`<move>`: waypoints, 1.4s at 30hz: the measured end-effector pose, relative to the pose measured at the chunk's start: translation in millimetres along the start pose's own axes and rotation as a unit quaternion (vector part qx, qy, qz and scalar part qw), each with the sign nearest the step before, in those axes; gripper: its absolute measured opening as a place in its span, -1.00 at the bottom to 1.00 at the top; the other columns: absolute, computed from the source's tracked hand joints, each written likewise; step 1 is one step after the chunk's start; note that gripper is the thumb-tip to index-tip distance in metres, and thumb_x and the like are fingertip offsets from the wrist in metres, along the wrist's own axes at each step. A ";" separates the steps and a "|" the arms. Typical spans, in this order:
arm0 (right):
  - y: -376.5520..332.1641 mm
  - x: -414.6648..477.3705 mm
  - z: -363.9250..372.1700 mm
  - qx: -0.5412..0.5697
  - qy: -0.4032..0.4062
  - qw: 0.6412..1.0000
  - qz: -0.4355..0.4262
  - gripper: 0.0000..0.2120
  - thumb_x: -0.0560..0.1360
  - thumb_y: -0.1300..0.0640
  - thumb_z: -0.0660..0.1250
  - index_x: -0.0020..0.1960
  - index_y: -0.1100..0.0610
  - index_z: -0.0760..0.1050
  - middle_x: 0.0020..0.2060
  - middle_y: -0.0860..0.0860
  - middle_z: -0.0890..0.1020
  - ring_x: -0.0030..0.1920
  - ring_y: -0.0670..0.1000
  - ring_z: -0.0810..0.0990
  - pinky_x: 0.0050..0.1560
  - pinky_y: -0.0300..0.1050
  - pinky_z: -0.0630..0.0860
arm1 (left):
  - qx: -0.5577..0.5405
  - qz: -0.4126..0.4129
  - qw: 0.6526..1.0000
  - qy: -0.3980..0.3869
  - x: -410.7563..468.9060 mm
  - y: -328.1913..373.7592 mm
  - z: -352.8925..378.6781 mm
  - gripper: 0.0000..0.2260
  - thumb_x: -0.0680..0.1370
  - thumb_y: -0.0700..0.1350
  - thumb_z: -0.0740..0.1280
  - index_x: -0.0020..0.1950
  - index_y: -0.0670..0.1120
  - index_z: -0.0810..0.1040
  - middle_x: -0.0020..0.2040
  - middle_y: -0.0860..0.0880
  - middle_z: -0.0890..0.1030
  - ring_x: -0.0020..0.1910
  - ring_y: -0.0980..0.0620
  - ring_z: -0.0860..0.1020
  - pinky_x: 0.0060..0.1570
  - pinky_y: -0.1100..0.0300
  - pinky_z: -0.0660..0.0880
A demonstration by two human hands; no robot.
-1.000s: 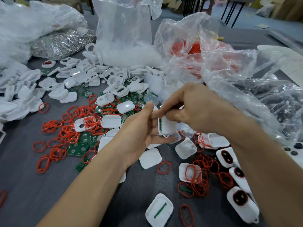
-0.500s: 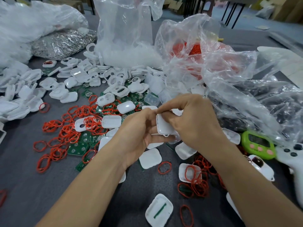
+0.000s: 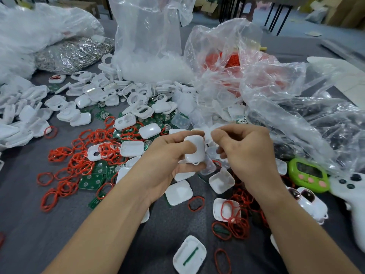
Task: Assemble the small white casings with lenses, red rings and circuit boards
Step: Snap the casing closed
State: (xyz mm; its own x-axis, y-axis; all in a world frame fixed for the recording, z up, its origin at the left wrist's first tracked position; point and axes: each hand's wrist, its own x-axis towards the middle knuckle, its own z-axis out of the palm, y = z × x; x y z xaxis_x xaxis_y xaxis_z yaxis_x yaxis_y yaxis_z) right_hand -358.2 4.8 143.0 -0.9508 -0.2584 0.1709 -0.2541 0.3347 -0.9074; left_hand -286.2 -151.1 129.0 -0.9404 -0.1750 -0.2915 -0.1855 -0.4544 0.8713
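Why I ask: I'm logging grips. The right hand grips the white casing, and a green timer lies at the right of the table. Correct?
No. The head view shows the left hand gripping the white casing; the right hand is beside it. The green timer does lie at the right of the table.

Nowhere in the scene can any writing, brand, number or sign be read. The green circuit boards [image 3: 91,180] at near left carry pale marks too small to make out, and the screen of the green gadget [image 3: 308,175] at right is dark and blurred.
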 end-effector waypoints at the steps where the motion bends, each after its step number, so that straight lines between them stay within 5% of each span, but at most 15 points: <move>1: 0.0 0.0 -1.4 0.010 -0.036 0.999 0.021 -0.88 0.51 0.03 0.47 -0.19 -0.11 0.72 -0.35 -0.05 0.71 -0.40 0.00 0.67 -0.27 0.00 0.64 | 0.001 0.001 1.000 0.000 -0.1 0.3 0.1 -0.72 0.57 -0.41 0.29 0.06 -0.16 0.75 0.13 -0.22 0.70 -0.07 -0.08 0.70 -0.13 0.03 0.67; 4: 0.5 -2.7 0.5 0.043 -0.105 0.992 0.060 -0.86 0.50 -0.06 0.43 -0.16 -0.06 0.72 -0.35 0.05 0.71 -0.43 -0.01 0.64 -0.32 -0.10 0.56 | 0.005 0.005 1.000 -0.022 -1.0 0.4 0.4 -0.70 0.58 -0.41 0.28 0.11 -0.14 0.74 0.13 -0.22 0.71 0.03 -0.12 0.71 -0.09 0.02 0.68; 7: 0.5 -7.1 5.1 0.097 -0.126 0.984 0.077 -0.87 0.58 0.09 0.44 -0.12 -0.01 0.74 -0.38 0.06 0.69 -0.47 -0.02 0.62 -0.40 -0.18 0.56 | 0.005 0.008 0.999 -0.040 -1.7 0.3 -0.3 -0.67 0.57 -0.42 0.27 0.12 -0.13 0.74 0.14 -0.24 0.70 0.09 -0.17 0.70 0.03 -0.07 0.68; 9: 1.0 -10.6 8.0 0.114 -0.131 0.982 0.077 -0.87 0.59 0.11 0.44 -0.08 0.01 0.75 -0.35 0.05 0.72 -0.44 0.00 0.64 -0.37 -0.06 0.63 | 0.007 0.011 0.998 -0.055 -1.8 0.2 -1.4 -0.66 0.57 -0.44 0.26 0.13 -0.13 0.73 0.14 -0.25 0.70 0.11 -0.21 0.70 0.07 -0.12 0.66; 14: 0.3 -15.0 7.2 0.137 -0.106 0.984 0.045 -0.89 0.57 0.09 0.47 -0.08 -0.07 0.76 -0.27 -0.01 0.76 -0.34 -0.04 0.70 -0.35 -0.22 0.57 | -0.008 0.018 0.997 -0.068 -2.9 0.7 -1.8 -0.77 0.60 -0.31 0.34 0.16 -0.13 0.73 0.16 -0.23 0.70 0.17 -0.17 0.68 0.03 -0.07 0.67; 20: 4.2 -16.4 9.7 0.117 -0.066 0.991 0.014 -0.87 0.57 0.09 0.46 -0.09 -0.08 0.76 -0.40 0.01 0.70 -0.45 -0.03 0.59 -0.37 -0.17 0.52 | 0.134 0.105 0.984 0.055 -4.2 -3.0 -0.3 -0.86 0.48 -0.08 0.52 0.02 0.02 0.78 -0.11 -0.15 0.75 -0.19 -0.04 0.70 -0.25 0.17 0.65; 24: 5.9 -16.8 12.1 0.108 -0.062 0.992 0.015 -0.82 0.57 0.10 0.45 -0.15 -0.10 0.75 -0.47 0.04 0.66 -0.48 -0.01 0.58 -0.38 -0.15 0.48 | 0.222 0.179 0.952 0.115 -3.8 -4.7 -1.2 -0.90 0.46 -0.05 0.55 -0.13 0.19 0.78 -0.24 -0.22 0.72 -0.28 -0.28 0.66 -0.19 -0.14 0.68; 30: 5.2 -17.7 11.0 0.125 -0.055 0.990 0.026 -0.81 0.55 0.15 0.46 -0.16 -0.08 0.76 -0.47 0.10 0.65 -0.50 0.00 0.56 -0.40 -0.15 0.47 | 0.217 0.200 0.946 0.135 -5.6 -7.6 2.3 -0.92 0.46 -0.10 0.58 -0.06 0.02 0.80 -0.26 -0.19 0.72 -0.27 -0.30 0.65 -0.18 -0.25 0.64; 36: 1.9 -23.6 16.1 0.109 -0.033 0.993 0.013 -0.87 0.47 0.02 0.43 -0.18 -0.11 0.75 -0.46 0.10 0.67 -0.45 0.11 0.59 -0.34 0.04 0.59 | 0.241 0.217 0.929 0.181 -8.6 -12.7 5.2 -0.90 0.44 -0.11 0.60 -0.07 0.02 0.79 -0.30 0.04 0.73 -0.33 0.05 0.69 -0.16 -0.06 0.69; 40: 0.8 -23.9 10.9 0.108 -0.054 0.993 -0.004 -0.87 0.50 0.01 0.42 -0.16 -0.06 0.75 -0.45 0.06 0.66 -0.41 0.12 0.62 -0.34 -0.02 0.55 | 0.245 0.252 0.918 0.184 -14.0 -10.1 9.4 -0.87 0.40 -0.04 0.61 -0.07 0.05 0.77 -0.28 0.13 0.73 -0.31 0.21 0.69 -0.26 0.30 0.61; 42: 0.2 -22.2 6.2 0.118 -0.082 0.990 -0.008 -0.87 0.53 0.09 0.42 -0.11 0.00 0.75 -0.38 0.05 0.70 -0.41 0.07 0.63 -0.33 -0.08 0.54 | 0.240 0.261 0.919 0.174 -17.0 -9.1 11.9 -0.86 0.39 -0.04 0.60 -0.07 0.08 0.76 -0.24 0.15 0.74 -0.21 0.18 0.72 -0.16 0.27 0.63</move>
State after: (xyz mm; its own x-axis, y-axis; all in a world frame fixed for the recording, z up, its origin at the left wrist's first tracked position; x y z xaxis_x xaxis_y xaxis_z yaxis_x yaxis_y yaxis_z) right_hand -336.1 4.9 136.6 -0.9005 -0.4123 0.1381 -0.2011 0.1133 -0.9730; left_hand -271.9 -133.5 130.7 -0.8045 -0.5664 0.1789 0.0813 0.1933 0.9778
